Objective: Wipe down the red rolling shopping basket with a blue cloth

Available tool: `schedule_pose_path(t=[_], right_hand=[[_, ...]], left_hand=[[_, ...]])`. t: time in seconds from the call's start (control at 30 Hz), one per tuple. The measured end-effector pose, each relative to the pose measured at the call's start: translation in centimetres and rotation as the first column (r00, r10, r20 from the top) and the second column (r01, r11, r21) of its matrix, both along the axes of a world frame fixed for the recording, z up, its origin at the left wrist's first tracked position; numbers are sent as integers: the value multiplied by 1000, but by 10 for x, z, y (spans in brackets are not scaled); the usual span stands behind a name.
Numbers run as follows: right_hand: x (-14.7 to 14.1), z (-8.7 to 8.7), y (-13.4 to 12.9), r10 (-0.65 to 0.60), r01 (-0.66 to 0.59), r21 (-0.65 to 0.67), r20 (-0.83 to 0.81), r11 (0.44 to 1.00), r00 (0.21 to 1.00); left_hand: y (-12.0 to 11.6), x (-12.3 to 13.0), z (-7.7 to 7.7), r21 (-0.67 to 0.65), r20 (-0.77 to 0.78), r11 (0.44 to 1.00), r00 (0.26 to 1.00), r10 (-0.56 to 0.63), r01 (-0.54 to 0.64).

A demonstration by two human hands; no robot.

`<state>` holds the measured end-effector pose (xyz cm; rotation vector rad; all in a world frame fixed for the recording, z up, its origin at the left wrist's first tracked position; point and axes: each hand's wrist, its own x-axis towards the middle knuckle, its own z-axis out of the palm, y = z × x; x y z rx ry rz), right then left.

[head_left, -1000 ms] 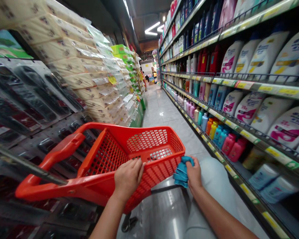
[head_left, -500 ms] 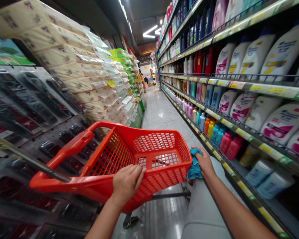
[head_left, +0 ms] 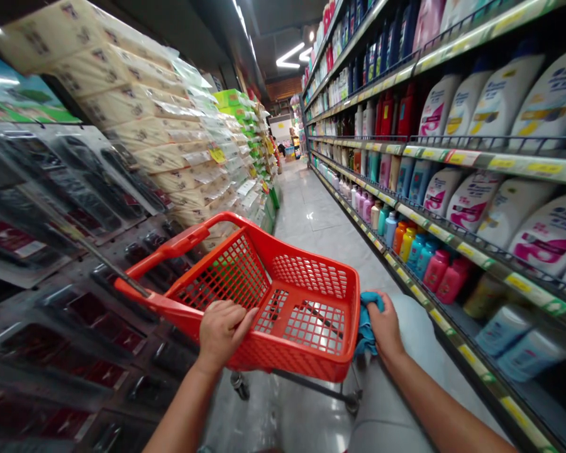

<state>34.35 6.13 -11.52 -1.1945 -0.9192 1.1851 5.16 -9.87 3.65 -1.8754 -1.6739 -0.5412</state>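
A red plastic shopping cart (head_left: 287, 358) stands at an angle before me, its mesh basket holding nothing that I can see. My left hand (head_left: 224, 330) is closed over the near rim of the basket, thumb along the edge. At the basket's right end, my right hand (head_left: 384, 324) grips a crumpled blue cloth (head_left: 366, 327) against the corner. The cart's handle (head_left: 170, 245) points to the left, beside the hanging packages.
Shelves of bottles (head_left: 493, 163) line the right side. Stacked tissue packs (head_left: 136, 107) and hanging packaged goods (head_left: 61, 182) rise on the left. A grey tiled aisle (head_left: 306, 207) runs ahead between them. My grey-clad leg (head_left: 391, 402) is beside the cart.
The cart has turned, its handle end moving right and its far rim swinging away. My left hand has shifted slightly left along with the rim. The right hand still holds the cloth.
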Motion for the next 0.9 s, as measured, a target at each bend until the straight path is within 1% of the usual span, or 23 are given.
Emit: schedule_pose_path(t=[0.07, 0.1, 0.13, 0.2, 0.27, 0.33, 0.37, 0.43, 0.47, 0.5, 0.57, 0.63, 0.67, 0.7, 0.73, 0.77, 0.8, 0.9], right_hand=[[-6, -8, -19, -3, 3, 7, 43, 1000, 999], [-8, -12, -27, 8, -8, 3, 56, 1000, 998], [-10, -15, -34, 20, -20, -3, 65, 1000, 998], [-13, -16, -40, 51, -51, -11, 76, 999, 996], [-15, -10, -30, 83, -84, 8, 87, 996, 993], [-18, -1, -11, 92, -96, 42, 90, 994, 992], [-21, 2, -1, 87, -92, 57, 89, 994, 992], [-30, 3, 8, 58, -64, 68, 89, 996, 994], [-35, 0, 5, 45, -51, 63, 89, 997, 995], [-40, -6, -3, 38, -43, 49, 90, 998, 995], [-49, -23, -33, 41, -42, 4, 94, 999, 995], [-55, -39, -67, 87, -83, -63, 71, 995, 994], [-56, -44, -80, 116, -111, -98, 46, 989, 992], [-57, -47, -87, 139, -136, -128, 16, 982, 990], [-57, -46, -88, 150, -150, -147, -14, 978, 989], [-55, -42, -83, 149, -153, -150, -37, 977, 988], [-52, -36, -73, 139, -145, -137, -50, 980, 989], [-43, -10, -28, 126, -130, -66, -66, 989, 990]], left_hand=[[0, 2, 1, -23, 32, 1000, 999, 19, -18], [-1, 8, -1, -42, 47, 999, 999, 22, -20], [-3, 19, -5, -66, 60, 998, 998, 18, -14], [-8, 53, -19, -121, 86, 993, 996, -6, 16], [-15, 95, -36, -162, 118, 986, 993, -27, 46], [-22, 131, -53, -176, 204, 984, 979, 6, 30], [-24, 145, -59, -177, 234, 984, 971, 42, 0], [-26, 159, -66, -178, 271, 983, 957, 103, -56], [-25, 160, -68, -177, 276, 982, 954, 120, -73], [-25, 159, -69, -177, 276, 981, 953, 126, -79], [-23, 152, -68, -175, 274, 982, 955, 118, -71], [-22, 145, -67, -165, 267, 984, 958, 104, -61], [-22, 142, -66, -161, 260, 985, 961, 96, -55], [-23, 140, -65, -155, 253, 987, 963, 88, -50], [-24, 138, -65, -153, 246, 987, 966, 80, -43], [-25, 136, -64, -155, 239, 987, 968, 70, -33], [-27, 135, -63, -158, 237, 987, 970, 60, -22], [-35, 131, -61, -153, 242, 988, 970, 14, 23]])
